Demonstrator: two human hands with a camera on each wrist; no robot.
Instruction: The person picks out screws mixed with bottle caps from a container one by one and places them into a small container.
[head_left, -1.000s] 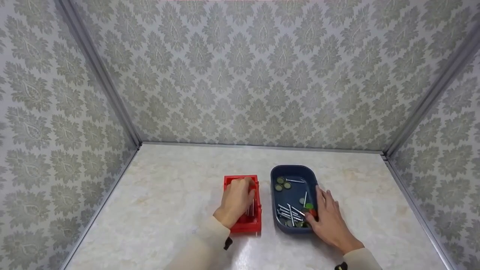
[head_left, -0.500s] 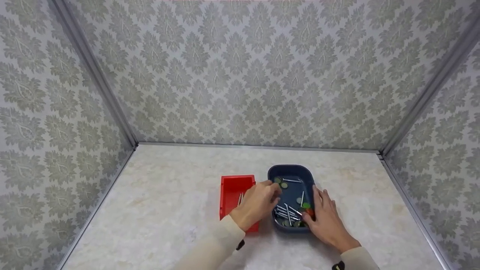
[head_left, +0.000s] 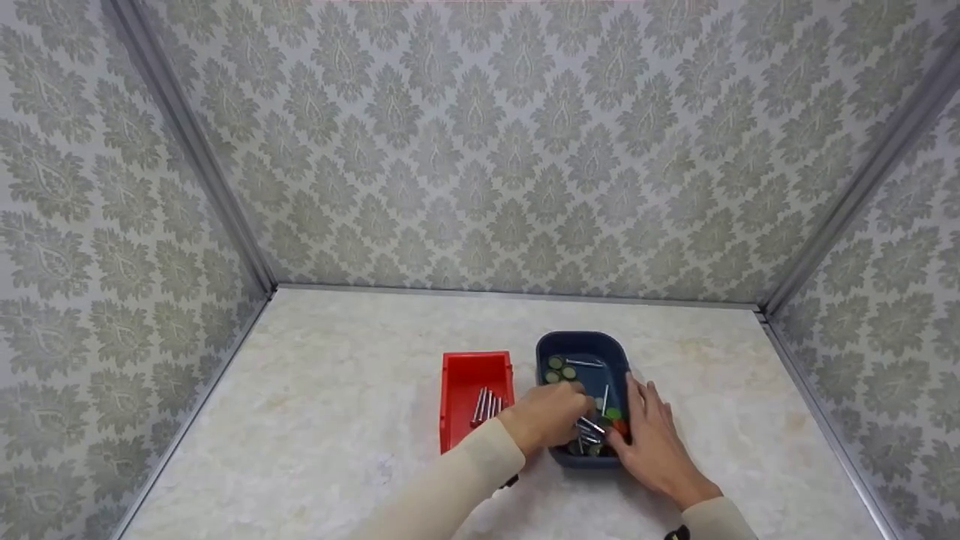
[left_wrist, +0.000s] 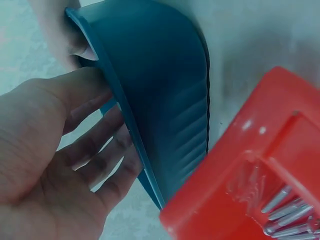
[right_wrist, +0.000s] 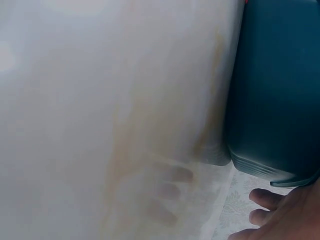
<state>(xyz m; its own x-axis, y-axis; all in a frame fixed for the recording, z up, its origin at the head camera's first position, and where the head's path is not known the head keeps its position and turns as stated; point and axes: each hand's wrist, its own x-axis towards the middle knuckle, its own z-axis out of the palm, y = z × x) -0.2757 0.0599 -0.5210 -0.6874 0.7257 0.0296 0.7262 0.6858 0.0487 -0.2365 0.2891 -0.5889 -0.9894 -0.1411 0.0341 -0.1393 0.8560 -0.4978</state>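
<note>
Showing bright red on the bin, navy blue on the tub, silver on the nails, dull olive on several discs, cream on the sleeves, tan-marbled off-white on the worktop, and repeating beige leaf motifs across the pale grey wallpaper.

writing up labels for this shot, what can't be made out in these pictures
Left hand: fingertips hidden, head view by its own back, left wrist view by the blue container.
Red bin: near end behind left sleeve, head view.
Right hand: cut off by frame edges, right wrist view.
</note>
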